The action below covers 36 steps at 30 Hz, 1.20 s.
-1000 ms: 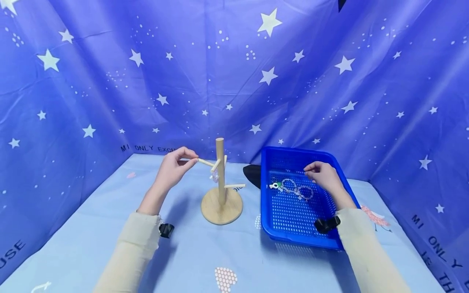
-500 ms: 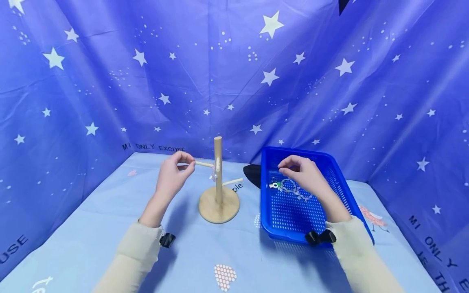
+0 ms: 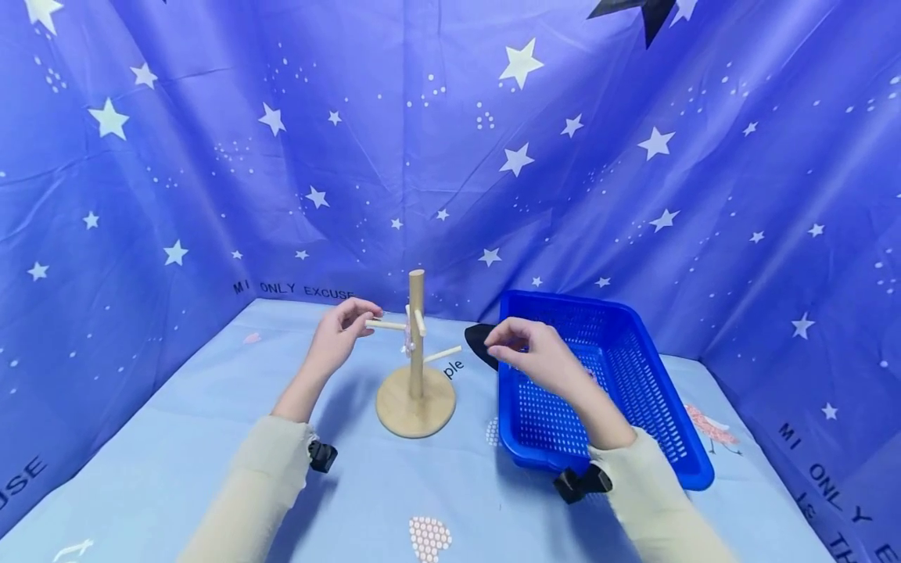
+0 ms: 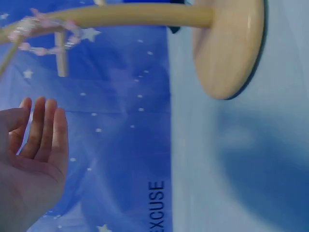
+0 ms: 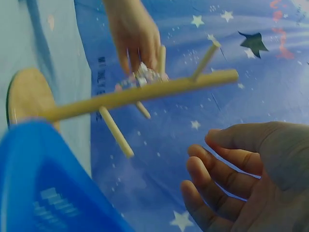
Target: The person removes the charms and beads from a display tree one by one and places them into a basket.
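Observation:
A wooden stand (image 3: 417, 383) with a round base and several pegs stands mid-table. From one of its left-hand pegs (image 3: 387, 324) hangs a pink and clear beaded bracelet (image 4: 75, 35), close to the post. My left hand (image 3: 332, 338) is at the tip of that peg, its fingers loosened; the left wrist view shows the fingers (image 4: 47, 130) extended, holding nothing. To the right of the stand, my right hand (image 3: 538, 356) hovers over the near-left side of a blue basket (image 3: 517, 453). Its fingers (image 5: 217, 186) are loosely bent around nothing.
My right hand and forearm cover most of what lies in the basket; a small pinkish bit (image 3: 592, 374) shows beside the wrist. A lower peg (image 3: 443, 353) points right, toward the basket. A blue star-print curtain (image 3: 450, 156) stands behind the light-blue tablecloth (image 3: 352, 500).
My right hand has moved left from over the bracelets in the basket toward the stand. My left hand has loosened from its pinch on the peg tip. The stand has turned slightly.

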Available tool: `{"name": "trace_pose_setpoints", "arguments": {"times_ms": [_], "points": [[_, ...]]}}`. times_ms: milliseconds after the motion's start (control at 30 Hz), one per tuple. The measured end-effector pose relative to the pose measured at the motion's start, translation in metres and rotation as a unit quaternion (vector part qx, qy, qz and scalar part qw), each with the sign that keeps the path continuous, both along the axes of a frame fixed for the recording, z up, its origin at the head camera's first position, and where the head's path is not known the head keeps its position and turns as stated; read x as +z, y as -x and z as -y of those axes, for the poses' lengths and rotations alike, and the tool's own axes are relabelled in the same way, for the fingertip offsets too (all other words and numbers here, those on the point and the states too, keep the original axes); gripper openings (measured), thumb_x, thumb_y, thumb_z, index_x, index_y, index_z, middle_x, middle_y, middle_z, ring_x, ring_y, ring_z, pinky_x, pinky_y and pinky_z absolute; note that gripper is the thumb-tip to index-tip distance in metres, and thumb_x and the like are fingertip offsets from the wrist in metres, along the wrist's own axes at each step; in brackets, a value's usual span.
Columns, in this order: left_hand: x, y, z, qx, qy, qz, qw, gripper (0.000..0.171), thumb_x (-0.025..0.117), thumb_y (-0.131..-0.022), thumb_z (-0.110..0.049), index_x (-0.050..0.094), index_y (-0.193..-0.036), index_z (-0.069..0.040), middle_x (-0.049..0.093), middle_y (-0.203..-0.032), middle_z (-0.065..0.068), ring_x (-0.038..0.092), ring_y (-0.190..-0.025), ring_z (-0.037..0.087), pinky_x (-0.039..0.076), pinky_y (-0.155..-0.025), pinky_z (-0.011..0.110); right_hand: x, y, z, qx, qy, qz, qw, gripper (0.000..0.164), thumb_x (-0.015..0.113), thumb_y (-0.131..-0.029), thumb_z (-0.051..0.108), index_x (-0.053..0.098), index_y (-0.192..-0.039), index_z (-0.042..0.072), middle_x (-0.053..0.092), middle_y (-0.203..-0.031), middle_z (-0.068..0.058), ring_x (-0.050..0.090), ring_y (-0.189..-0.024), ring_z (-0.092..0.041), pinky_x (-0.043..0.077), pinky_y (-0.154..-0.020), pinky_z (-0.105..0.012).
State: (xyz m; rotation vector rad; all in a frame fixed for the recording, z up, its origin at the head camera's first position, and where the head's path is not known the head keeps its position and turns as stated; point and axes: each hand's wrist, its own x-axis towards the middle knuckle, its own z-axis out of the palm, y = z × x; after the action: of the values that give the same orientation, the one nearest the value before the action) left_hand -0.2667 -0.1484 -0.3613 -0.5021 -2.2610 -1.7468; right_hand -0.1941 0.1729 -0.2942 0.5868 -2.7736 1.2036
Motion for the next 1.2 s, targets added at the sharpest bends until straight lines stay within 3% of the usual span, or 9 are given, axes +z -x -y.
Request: {"name": "trace_pose_setpoints", "arguments": {"times_ms": [67,167,333,533,667,833,1067,1200], "points": [[-0.005,0.007,-0.003,0.003,0.04,0.004,0.9992,0.025,0.054,-0.101,-0.003,0.063,-0.123,0.002,0.065,-0.125,0.025,0.069,-0.107,0.023,0.059,-0.09,0.031,-0.004,0.0,0.011,0.014,0.007,0.004,1.0,0.007,0.067,-0.095,0.014,0.071,-0.1,0.011,0.073,-0.097,-0.005,0.064,-0.084,-0.015,0.053,-0.075,-0.03],[-0.007,0.014,-0.007,-0.019,0.093,0.007,0.9955,0.037,0.055,-0.097,0.003,0.059,-0.133,-0.004,0.06,-0.137,0.022,0.064,-0.119,0.04,0.056,-0.097,0.044,-0.008,-0.001,0.027,0.041,0.014,0.014,0.999,0.007,0.067,-0.095,0.012,0.071,-0.1,0.01,0.073,-0.094,-0.004,0.064,-0.083,-0.012,0.054,-0.075,-0.028],[-0.003,0.021,-0.014,-0.076,0.136,-0.012,0.9877,0.04,0.058,-0.097,-0.002,0.056,-0.137,-0.001,0.059,-0.137,0.024,0.062,-0.12,0.043,0.049,-0.104,0.055,-0.015,0.0,0.048,0.069,0.022,0.03,0.997,0.008,0.067,-0.094,0.013,0.071,-0.1,0.008,0.073,-0.099,-0.007,0.067,-0.082,-0.013,0.056,-0.073,-0.026],[0.001,0.027,-0.017,-0.092,0.128,-0.018,0.9873,0.033,0.064,-0.094,-0.002,0.062,-0.125,0.009,0.067,-0.122,0.028,0.067,-0.112,0.042,0.053,-0.1,0.051,-0.022,0.001,0.063,0.08,0.025,0.047,0.995,0.013,0.066,-0.095,0.016,0.07,-0.105,0.009,0.073,-0.107,-0.007,0.068,-0.092,-0.018,0.058,-0.076,-0.027],[0.001,0.027,-0.015,-0.079,0.124,-0.003,0.9892,0.031,0.07,-0.091,-0.005,0.065,-0.12,0.006,0.07,-0.116,0.025,0.068,-0.11,0.039,0.055,-0.096,0.047,-0.023,0.002,0.067,0.077,0.046,0.045,0.995,0.015,0.065,-0.095,0.015,0.068,-0.109,0.008,0.072,-0.108,-0.009,0.068,-0.093,-0.021,0.058,-0.076,-0.028],[0.0,0.03,-0.018,-0.039,0.135,0.03,0.9896,0.025,0.073,-0.091,-0.013,0.069,-0.113,-0.002,0.074,-0.112,0.016,0.069,-0.11,0.032,0.052,-0.093,0.041,-0.023,0.007,0.066,0.039,0.074,0.043,0.996,0.022,0.067,-0.094,0.012,0.066,-0.115,0.005,0.072,-0.112,-0.013,0.07,-0.093,-0.023,0.059,-0.075,-0.029],[0.004,0.023,-0.024,0.024,0.171,0.024,0.9847,0.014,0.077,-0.087,-0.018,0.072,-0.099,-0.011,0.076,-0.104,0.01,0.07,-0.106,0.029,0.055,-0.09,0.047,-0.024,0.021,0.061,-0.012,0.085,0.034,0.996,0.028,0.069,-0.092,0.014,0.065,-0.118,0.005,0.072,-0.116,-0.012,0.071,-0.095,-0.026,0.059,-0.079,-0.033],[0.006,0.019,-0.03,0.039,0.191,0.018,0.9807,0.014,0.079,-0.086,-0.022,0.07,-0.091,-0.012,0.075,-0.1,0.009,0.069,-0.106,0.03,0.054,-0.089,0.047,-0.025,0.028,0.056,-0.026,0.096,0.037,0.994,0.027,0.069,-0.093,0.016,0.065,-0.118,0.006,0.072,-0.115,-0.013,0.07,-0.095,-0.025,0.06,-0.077,-0.032]]}}
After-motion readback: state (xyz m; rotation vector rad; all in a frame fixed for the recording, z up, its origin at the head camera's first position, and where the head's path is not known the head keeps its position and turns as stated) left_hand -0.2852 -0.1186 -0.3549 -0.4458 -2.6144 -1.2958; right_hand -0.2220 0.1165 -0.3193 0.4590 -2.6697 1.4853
